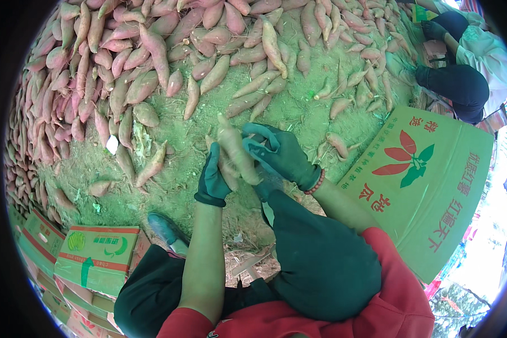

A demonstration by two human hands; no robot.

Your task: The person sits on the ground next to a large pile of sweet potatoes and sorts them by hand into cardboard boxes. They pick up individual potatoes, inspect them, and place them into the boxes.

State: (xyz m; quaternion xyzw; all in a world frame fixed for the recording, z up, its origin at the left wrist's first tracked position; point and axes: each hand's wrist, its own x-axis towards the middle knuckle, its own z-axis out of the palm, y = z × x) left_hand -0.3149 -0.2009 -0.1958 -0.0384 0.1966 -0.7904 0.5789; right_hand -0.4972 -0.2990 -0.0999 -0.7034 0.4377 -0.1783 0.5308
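In front of my knees, my gloved left hand (214, 179) is closed around a sweet potato (227, 169). A second, paler sweet potato (236, 148) lies over it, between my two hands. My gloved right hand (279, 150) is at the right side of the paler one, thumb and fingers curled near it; whether the fingers grip it I cannot tell. A beaded bracelet (316, 181) circles my right wrist. Beyond the hands, a large heap of sweet potatoes (152, 46) covers the soil, with loose ones scattered nearer to me.
A printed cardboard box (431, 177) stands at my right. More cardboard boxes (95, 253) are stacked at the lower left. Another person (460, 80) in dark gloves sits at the upper right. My shoe (167, 228) rests on the soil, left of my left forearm.
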